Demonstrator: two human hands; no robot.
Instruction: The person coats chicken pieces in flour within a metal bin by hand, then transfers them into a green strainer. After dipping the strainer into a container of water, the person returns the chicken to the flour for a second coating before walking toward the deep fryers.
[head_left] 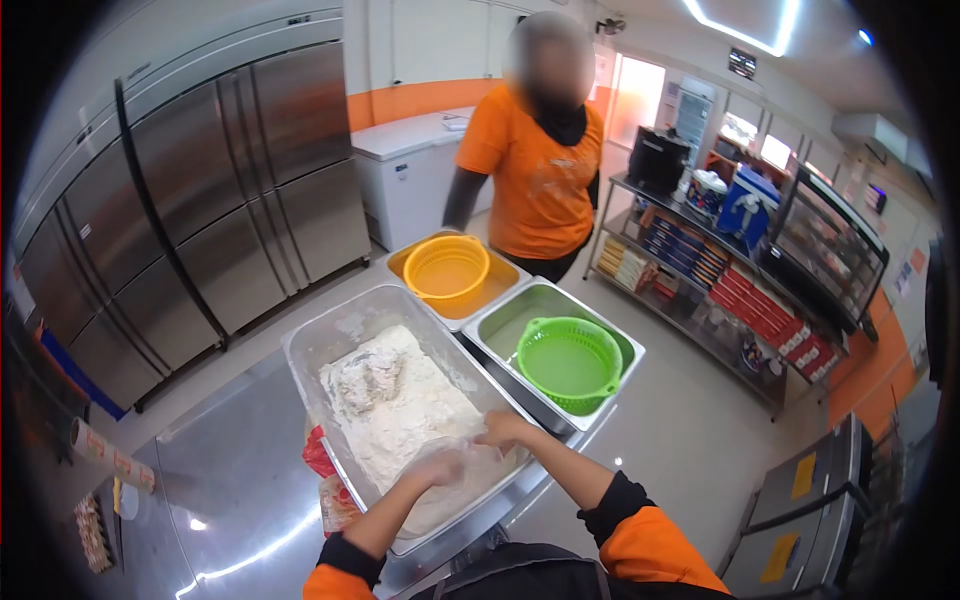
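Note:
My left hand [440, 467] is over the near end of a large metal tub [305, 345], low above the white flour [420, 400]. It looks pale and blurred, so its fingers do not show clearly. My right hand [507, 430] reaches in over the tub's right side, fingers pinched together. Between both hands is a thin translucent piece [482, 453] that looks like plastic; its exact kind cannot be made out. At the far end of the flour lies a heap of flour-coated lumpy pieces [368, 378].
Beyond the tub, a yellow basket [447, 268] and a green basket [568, 362] sit in metal pans of liquid. A person in an orange shirt [540, 170] stands behind them. Red packaging [318, 452] lies left of the tub, with an egg tray [92, 535] farther left.

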